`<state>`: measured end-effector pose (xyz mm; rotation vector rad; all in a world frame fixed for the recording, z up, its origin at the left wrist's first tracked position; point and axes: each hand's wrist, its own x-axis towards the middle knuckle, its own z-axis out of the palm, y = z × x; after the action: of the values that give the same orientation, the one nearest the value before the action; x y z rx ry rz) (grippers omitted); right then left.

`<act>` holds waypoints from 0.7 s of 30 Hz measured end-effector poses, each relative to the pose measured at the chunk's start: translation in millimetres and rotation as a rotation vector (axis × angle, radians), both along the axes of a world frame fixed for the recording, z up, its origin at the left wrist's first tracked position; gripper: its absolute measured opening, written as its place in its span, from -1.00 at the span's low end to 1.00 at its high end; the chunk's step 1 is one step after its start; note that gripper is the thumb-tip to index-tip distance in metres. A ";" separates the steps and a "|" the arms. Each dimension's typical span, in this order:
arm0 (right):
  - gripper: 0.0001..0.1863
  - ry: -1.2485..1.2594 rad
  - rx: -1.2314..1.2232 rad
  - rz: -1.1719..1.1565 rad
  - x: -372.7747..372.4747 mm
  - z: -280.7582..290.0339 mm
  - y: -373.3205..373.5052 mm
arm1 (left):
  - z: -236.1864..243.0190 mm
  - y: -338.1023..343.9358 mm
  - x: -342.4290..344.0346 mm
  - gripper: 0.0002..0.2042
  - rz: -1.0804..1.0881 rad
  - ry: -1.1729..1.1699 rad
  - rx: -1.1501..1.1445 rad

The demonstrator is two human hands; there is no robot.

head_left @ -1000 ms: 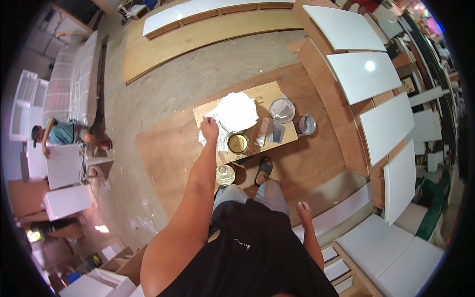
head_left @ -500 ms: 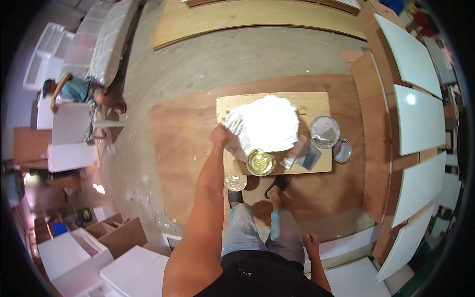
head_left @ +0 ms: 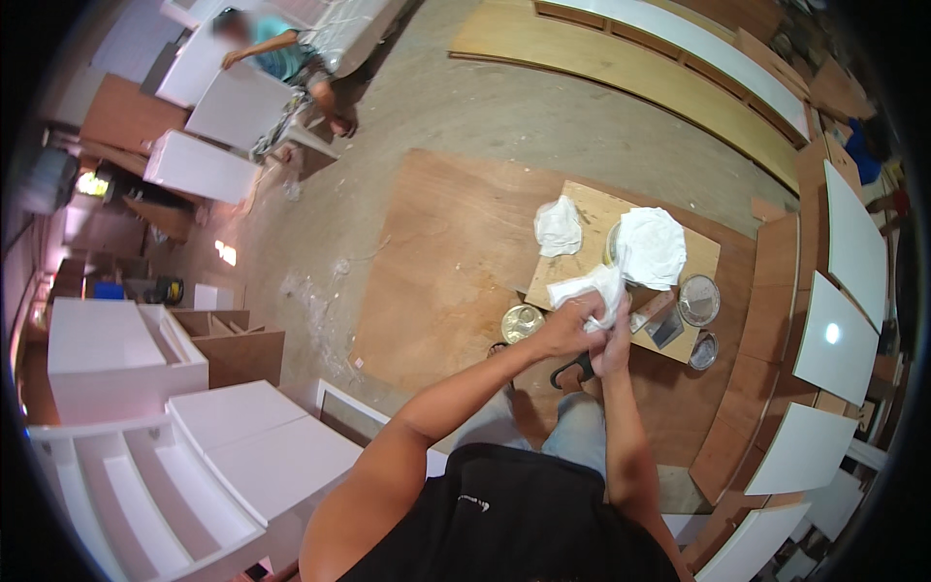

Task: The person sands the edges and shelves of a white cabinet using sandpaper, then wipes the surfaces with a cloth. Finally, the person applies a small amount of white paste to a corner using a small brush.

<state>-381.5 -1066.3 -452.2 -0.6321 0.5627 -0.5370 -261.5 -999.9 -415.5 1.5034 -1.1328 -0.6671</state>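
Note:
My left hand [head_left: 570, 326] and my right hand [head_left: 613, 351] come together above the near edge of a low wooden board [head_left: 582, 199]. Both have their fingers closed on a crumpled white cloth [head_left: 601, 284], which bunches up between them. A folded white cloth pile [head_left: 653, 247] sits beyond on the board, partly over a round container whose rim only peeks out at its left. A smaller white cloth [head_left: 558, 227] lies at the board's far left corner. Near my left wrist is a round, shiny, yellowish lid or tin [head_left: 522, 323].
A flat grey plate-like tool [head_left: 667, 332], a round tub [head_left: 699, 299] and a smaller tub [head_left: 703, 350] are at the board's right. Brown sheeting [head_left: 436, 233] lies underneath. White panels [head_left: 832, 335] line the right; white cabinets [head_left: 262, 436] stand left. Another person [head_left: 279, 53] sits far left.
My left hand has left the edge of the white heap, and my right hand has come up from my side. Both now grip a cloth; the heap appears as separate pieces. The view has turned left.

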 end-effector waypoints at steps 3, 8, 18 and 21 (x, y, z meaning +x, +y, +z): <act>-0.48 -0.430 0.299 0.319 -4.8 -16.4 -5.0 | 12.3 28.9 -0.9 -0.76 -0.279 1.010 0.135; -0.42 -0.220 0.270 0.228 12.2 8.2 71.4 | 31.8 48.5 -1.0 -0.63 -0.099 1.835 -0.349; -0.37 -0.486 0.101 0.572 78.2 65.2 57.7 | 136.1 39.5 60.9 -0.67 0.909 -0.248 -0.062; -0.48 -0.350 -0.016 0.611 78.2 73.1 30.8 | 108.1 43.0 30.5 -0.65 0.940 -0.832 -0.038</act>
<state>-303.3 -1035.5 -379.1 -0.6684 0.0211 -0.0680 -231.0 -956.9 -307.4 2.0907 -0.8233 0.6759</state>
